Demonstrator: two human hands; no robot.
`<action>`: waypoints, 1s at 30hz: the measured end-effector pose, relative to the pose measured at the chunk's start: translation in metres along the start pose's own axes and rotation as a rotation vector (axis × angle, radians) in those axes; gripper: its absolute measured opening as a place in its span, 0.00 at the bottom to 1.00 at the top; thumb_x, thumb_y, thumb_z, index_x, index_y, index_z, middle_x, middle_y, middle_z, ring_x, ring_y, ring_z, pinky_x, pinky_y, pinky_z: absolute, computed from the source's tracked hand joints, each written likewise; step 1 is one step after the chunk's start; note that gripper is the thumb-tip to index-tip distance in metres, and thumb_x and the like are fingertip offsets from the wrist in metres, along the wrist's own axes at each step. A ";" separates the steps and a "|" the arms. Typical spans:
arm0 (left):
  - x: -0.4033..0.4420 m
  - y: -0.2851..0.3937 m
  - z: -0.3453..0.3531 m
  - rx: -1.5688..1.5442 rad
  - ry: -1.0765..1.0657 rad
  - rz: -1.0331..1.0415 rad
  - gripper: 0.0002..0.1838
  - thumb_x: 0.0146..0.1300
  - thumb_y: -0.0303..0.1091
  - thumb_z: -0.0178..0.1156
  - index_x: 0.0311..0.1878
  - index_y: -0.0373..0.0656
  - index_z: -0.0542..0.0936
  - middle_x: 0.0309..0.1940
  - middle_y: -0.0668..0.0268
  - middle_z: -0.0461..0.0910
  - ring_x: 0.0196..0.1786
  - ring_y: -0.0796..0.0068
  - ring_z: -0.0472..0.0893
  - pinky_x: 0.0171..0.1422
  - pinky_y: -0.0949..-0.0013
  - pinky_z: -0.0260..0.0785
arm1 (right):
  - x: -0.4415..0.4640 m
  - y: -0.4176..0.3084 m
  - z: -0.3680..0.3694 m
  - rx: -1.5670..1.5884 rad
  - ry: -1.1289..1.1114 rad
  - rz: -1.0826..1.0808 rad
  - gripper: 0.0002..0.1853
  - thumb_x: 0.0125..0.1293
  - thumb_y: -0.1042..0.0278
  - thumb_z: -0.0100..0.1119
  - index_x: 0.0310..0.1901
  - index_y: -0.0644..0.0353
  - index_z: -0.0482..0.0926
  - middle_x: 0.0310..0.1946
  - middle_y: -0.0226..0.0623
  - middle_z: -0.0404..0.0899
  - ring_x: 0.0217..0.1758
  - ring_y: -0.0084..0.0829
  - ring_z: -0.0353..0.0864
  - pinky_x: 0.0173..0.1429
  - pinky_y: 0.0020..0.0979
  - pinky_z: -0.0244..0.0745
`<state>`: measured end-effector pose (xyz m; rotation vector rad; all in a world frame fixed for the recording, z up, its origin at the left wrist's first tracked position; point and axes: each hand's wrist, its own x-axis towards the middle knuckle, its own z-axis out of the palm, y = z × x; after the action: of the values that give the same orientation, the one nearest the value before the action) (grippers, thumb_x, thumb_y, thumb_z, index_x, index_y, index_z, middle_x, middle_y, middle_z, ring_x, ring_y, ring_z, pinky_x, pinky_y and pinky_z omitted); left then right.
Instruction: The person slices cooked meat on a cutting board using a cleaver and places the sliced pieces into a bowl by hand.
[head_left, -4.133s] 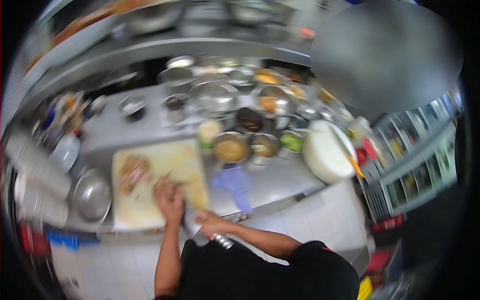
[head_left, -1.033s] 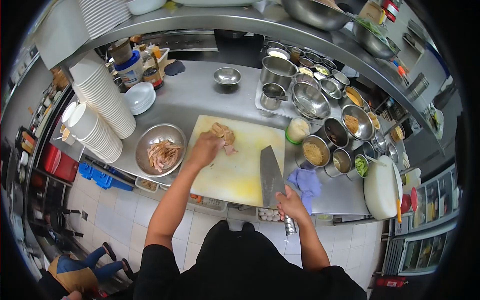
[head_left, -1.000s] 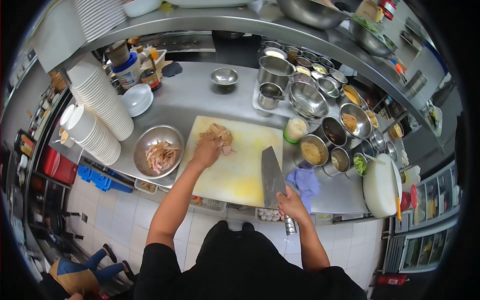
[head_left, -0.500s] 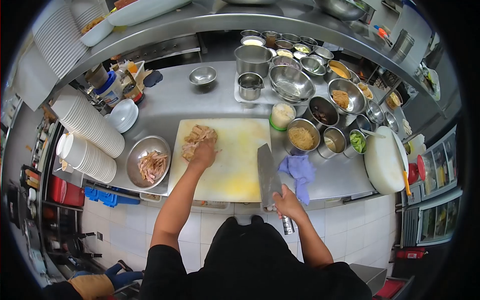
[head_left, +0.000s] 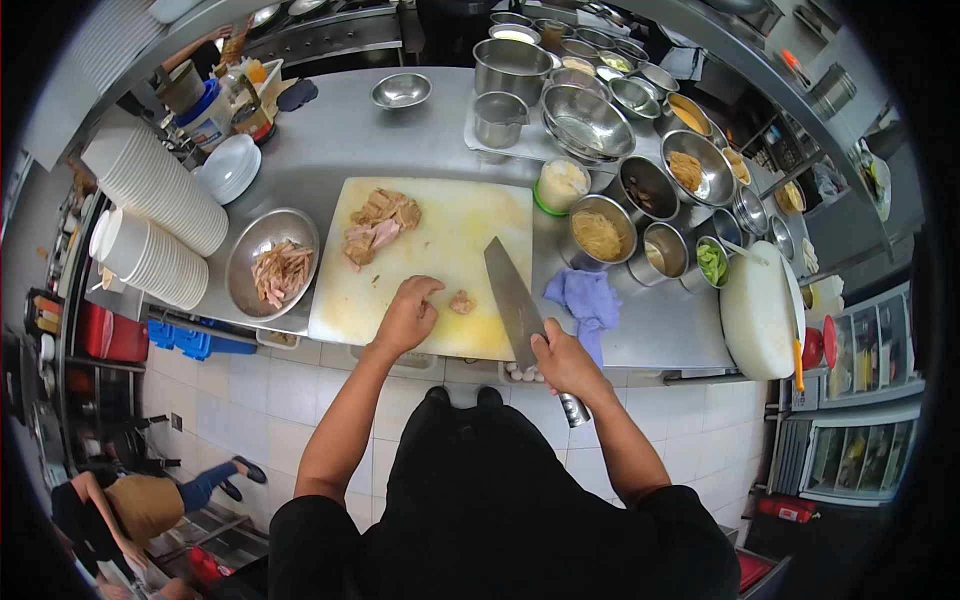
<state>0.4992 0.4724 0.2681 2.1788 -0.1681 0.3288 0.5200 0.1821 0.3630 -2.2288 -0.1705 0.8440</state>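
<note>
My right hand (head_left: 565, 362) grips the handle of a broad cleaver (head_left: 515, 305), its blade over the right edge of the white cutting board (head_left: 430, 250). My left hand (head_left: 408, 316) is over the board's near part with its fingers curled; whether anything is in them is hidden. Just right of its fingertips lies a small piece of meat (head_left: 461, 302). A larger pile of cooked meat (head_left: 380, 226) rests at the board's back left. Left of the board, a steel bowl (head_left: 239, 270) holds meat strips (head_left: 283, 272).
Stacked white tubs (head_left: 158, 185) and plates (head_left: 229, 169) stand at the left. A purple cloth (head_left: 585, 300), a pot of noodles (head_left: 600, 235) and several steel bowls are at the right. A steel shelf crosses above. Another person (head_left: 140, 508) is at the lower left.
My left hand has left the meat pile and moved nearer to me, beside a small piece now on the board's near part. The cleaver blade has tilted further left.
</note>
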 end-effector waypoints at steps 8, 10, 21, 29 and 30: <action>-0.006 0.004 0.030 -0.052 0.039 -0.042 0.16 0.62 0.27 0.68 0.52 0.37 0.79 0.41 0.57 0.80 0.40 0.64 0.81 0.44 0.65 0.75 | -0.010 -0.024 -0.009 -0.341 -0.018 -0.154 0.15 0.77 0.61 0.44 0.51 0.67 0.66 0.33 0.72 0.81 0.40 0.71 0.80 0.51 0.62 0.73; -0.007 0.009 0.033 -0.108 0.098 -0.115 0.12 0.64 0.27 0.67 0.49 0.37 0.80 0.40 0.58 0.80 0.38 0.62 0.80 0.44 0.64 0.75 | -0.012 -0.024 -0.004 -0.376 -0.013 -0.182 0.15 0.77 0.62 0.44 0.52 0.68 0.66 0.34 0.72 0.81 0.41 0.71 0.81 0.50 0.62 0.73; -0.008 0.014 0.045 0.022 0.158 0.008 0.03 0.61 0.20 0.61 0.38 0.36 0.80 0.37 0.54 0.79 0.46 0.48 0.78 0.52 0.54 0.72 | -0.015 -0.066 0.005 -0.704 -0.193 -0.134 0.14 0.72 0.69 0.50 0.52 0.71 0.65 0.39 0.72 0.82 0.47 0.68 0.84 0.54 0.58 0.76; -0.018 0.022 0.042 -0.122 0.209 -0.048 0.03 0.62 0.19 0.60 0.39 0.35 0.79 0.36 0.53 0.78 0.44 0.48 0.77 0.51 0.54 0.71 | -0.006 -0.059 0.004 -0.596 -0.138 -0.107 0.14 0.70 0.72 0.54 0.51 0.69 0.65 0.39 0.71 0.82 0.47 0.68 0.83 0.55 0.58 0.77; -0.018 0.022 0.042 -0.122 0.209 -0.050 0.03 0.62 0.19 0.60 0.39 0.35 0.79 0.36 0.53 0.78 0.44 0.48 0.77 0.51 0.54 0.71 | -0.012 -0.062 0.002 -0.572 -0.128 -0.111 0.14 0.69 0.72 0.54 0.51 0.69 0.66 0.39 0.71 0.82 0.47 0.68 0.83 0.55 0.57 0.77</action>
<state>0.4841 0.4254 0.2561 2.0102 -0.0164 0.5014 0.5172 0.2236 0.4102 -2.6544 -0.6626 0.9636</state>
